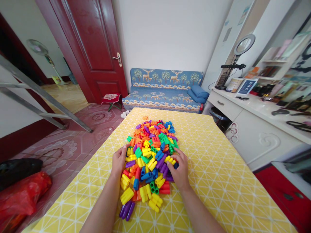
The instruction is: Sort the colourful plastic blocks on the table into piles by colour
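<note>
A large heap of plastic toy blocks [146, 151] in yellow, blue, green, red, orange and purple covers the middle of the table. Each block looks like a few short tubes joined side by side. My left hand [119, 158] rests at the heap's left edge, fingertips against the blocks and nothing visibly held. On the right edge, my right hand [181, 166] curves around some blocks with thumb and forefinger apart. A yellow block [170, 159] lies by its thumb, and its other fingers are partly hidden. Nearest me lies a purple block [127, 210].
The table wears a yellow cloth [213, 181] with white lines. Beyond it stands a blue patterned sofa [165, 94]. A white dresser [257, 129] with toiletries is at right. A metal ladder [48, 94], a red stool [111, 98] and a red bag [26, 191] are at left.
</note>
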A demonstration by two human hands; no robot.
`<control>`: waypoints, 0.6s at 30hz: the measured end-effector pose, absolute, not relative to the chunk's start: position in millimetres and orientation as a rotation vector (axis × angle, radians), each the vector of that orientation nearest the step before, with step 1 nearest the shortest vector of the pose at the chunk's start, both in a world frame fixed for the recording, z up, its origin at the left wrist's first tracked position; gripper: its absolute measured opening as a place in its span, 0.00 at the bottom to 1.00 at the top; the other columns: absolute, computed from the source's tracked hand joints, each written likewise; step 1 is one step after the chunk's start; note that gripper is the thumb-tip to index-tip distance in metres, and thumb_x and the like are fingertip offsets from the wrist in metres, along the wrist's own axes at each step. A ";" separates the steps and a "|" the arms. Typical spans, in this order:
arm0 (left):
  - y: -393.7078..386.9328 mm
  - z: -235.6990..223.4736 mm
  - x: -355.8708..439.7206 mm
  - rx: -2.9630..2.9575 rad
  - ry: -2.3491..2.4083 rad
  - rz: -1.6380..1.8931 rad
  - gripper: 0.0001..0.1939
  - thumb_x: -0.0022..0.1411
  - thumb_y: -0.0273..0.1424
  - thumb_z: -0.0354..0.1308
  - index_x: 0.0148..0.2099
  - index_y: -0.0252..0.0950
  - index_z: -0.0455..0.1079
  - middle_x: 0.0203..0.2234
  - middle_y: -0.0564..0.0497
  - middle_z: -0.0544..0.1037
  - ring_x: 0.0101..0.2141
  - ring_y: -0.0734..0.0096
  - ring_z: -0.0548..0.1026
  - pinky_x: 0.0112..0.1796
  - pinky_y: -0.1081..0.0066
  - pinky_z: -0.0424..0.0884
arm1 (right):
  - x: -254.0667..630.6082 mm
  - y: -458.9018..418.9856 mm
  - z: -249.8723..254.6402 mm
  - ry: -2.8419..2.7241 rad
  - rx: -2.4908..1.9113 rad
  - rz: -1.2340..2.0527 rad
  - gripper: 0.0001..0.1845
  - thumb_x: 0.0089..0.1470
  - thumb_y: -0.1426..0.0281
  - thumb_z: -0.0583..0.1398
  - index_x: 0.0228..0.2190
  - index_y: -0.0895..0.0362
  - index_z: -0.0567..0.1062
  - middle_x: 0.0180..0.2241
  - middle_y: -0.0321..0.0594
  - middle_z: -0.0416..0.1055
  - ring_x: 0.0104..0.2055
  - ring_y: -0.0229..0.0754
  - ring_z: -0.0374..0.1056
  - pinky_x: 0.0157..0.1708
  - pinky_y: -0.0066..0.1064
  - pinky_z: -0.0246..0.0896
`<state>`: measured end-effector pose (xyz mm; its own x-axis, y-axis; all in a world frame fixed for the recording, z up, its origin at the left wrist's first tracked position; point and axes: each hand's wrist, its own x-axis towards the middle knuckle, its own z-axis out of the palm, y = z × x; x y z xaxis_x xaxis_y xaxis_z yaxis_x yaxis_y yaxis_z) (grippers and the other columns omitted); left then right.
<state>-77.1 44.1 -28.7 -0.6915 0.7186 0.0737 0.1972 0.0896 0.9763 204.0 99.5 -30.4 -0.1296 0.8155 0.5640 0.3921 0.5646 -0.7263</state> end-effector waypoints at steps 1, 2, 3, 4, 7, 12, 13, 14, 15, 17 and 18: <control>46.5 -27.2 -76.7 0.865 1.938 1.636 0.25 0.58 0.48 0.54 0.46 0.34 0.78 0.41 0.46 0.81 0.46 0.57 0.76 0.48 0.63 0.70 | 203.7 98.2 -28.9 -1.743 -0.980 0.499 0.05 0.50 0.67 0.62 0.32 0.53 0.73 0.54 0.45 0.65 0.57 0.51 0.59 0.57 0.48 0.52; 48.9 -25.9 -76.3 0.824 1.921 1.645 0.25 0.57 0.47 0.55 0.45 0.33 0.78 0.41 0.46 0.82 0.46 0.57 0.76 0.48 0.63 0.70 | 203.2 96.9 -27.7 -1.742 -0.960 0.499 0.04 0.51 0.67 0.62 0.32 0.52 0.73 0.53 0.44 0.66 0.57 0.51 0.59 0.57 0.49 0.52; 51.1 -24.8 -76.1 0.785 1.903 1.660 0.24 0.56 0.47 0.55 0.44 0.33 0.78 0.41 0.45 0.82 0.46 0.57 0.77 0.47 0.63 0.70 | 202.6 95.6 -26.7 -1.736 -0.946 0.501 0.04 0.52 0.66 0.62 0.32 0.52 0.74 0.52 0.44 0.67 0.57 0.50 0.60 0.57 0.49 0.52; 52.9 -24.0 -75.9 0.754 1.890 1.678 0.24 0.56 0.47 0.55 0.43 0.33 0.78 0.41 0.45 0.82 0.46 0.57 0.77 0.47 0.63 0.71 | 202.2 94.6 -26.1 -1.722 -0.941 0.505 0.04 0.52 0.66 0.62 0.32 0.52 0.74 0.51 0.43 0.68 0.56 0.50 0.60 0.57 0.49 0.53; 54.7 -24.7 -75.9 0.740 1.928 1.724 0.22 0.56 0.46 0.55 0.40 0.33 0.79 0.40 0.46 0.82 0.47 0.57 0.76 0.48 0.64 0.70 | 206.5 97.0 -25.5 -1.615 -0.971 0.581 0.06 0.53 0.63 0.62 0.32 0.52 0.75 0.46 0.43 0.72 0.51 0.50 0.65 0.53 0.47 0.58; 51.2 -30.4 -76.5 0.783 2.027 1.655 0.25 0.57 0.48 0.54 0.45 0.34 0.78 0.37 0.47 0.82 0.40 0.57 0.78 0.39 0.66 0.72 | 262.7 134.6 -26.5 -1.161 -1.237 0.668 0.22 0.50 0.54 0.61 0.39 0.58 0.76 0.38 0.44 0.76 0.37 0.46 0.70 0.35 0.36 0.65; 50.9 -31.3 -76.7 0.786 2.036 1.650 0.25 0.57 0.48 0.53 0.45 0.34 0.78 0.37 0.47 0.82 0.39 0.57 0.78 0.38 0.67 0.72 | 281.1 146.0 -26.9 -1.126 -1.314 0.616 0.24 0.48 0.52 0.62 0.40 0.58 0.76 0.37 0.44 0.76 0.35 0.45 0.70 0.34 0.35 0.64; 50.9 -32.0 -77.0 0.788 2.045 1.652 0.25 0.57 0.48 0.53 0.45 0.33 0.78 0.37 0.46 0.82 0.39 0.58 0.77 0.38 0.67 0.72 | 300.1 157.4 -27.4 -1.123 -1.400 0.551 0.27 0.46 0.52 0.62 0.41 0.59 0.76 0.35 0.44 0.76 0.33 0.45 0.69 0.33 0.35 0.63; 51.2 -32.7 -77.3 0.791 2.053 1.657 0.25 0.58 0.47 0.53 0.45 0.33 0.78 0.37 0.46 0.82 0.39 0.58 0.77 0.38 0.68 0.72 | 318.5 168.1 -28.3 -1.159 -1.520 0.502 0.28 0.44 0.52 0.63 0.43 0.58 0.75 0.31 0.42 0.76 0.31 0.44 0.69 0.31 0.34 0.61; 52.0 -34.5 -78.4 0.805 2.062 1.659 0.25 0.58 0.47 0.53 0.45 0.33 0.78 0.38 0.46 0.82 0.40 0.59 0.77 0.38 0.68 0.72 | 349.3 185.2 -30.7 -1.299 -1.794 0.444 0.25 0.42 0.53 0.64 0.39 0.56 0.77 0.28 0.41 0.75 0.29 0.45 0.68 0.29 0.34 0.58; 52.5 -35.5 -79.0 0.814 2.062 1.658 0.25 0.58 0.47 0.53 0.45 0.33 0.78 0.38 0.46 0.82 0.40 0.59 0.77 0.38 0.68 0.72 | 360.4 190.8 -32.3 -1.368 -1.896 0.427 0.22 0.42 0.54 0.64 0.36 0.55 0.78 0.27 0.41 0.75 0.28 0.46 0.68 0.28 0.34 0.57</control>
<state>-79.0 52.5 -35.5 -0.7641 0.6414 0.0686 0.2050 0.1405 0.9686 360.4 190.8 -32.3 0.3741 0.9149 0.1516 0.6661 -0.1513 -0.7303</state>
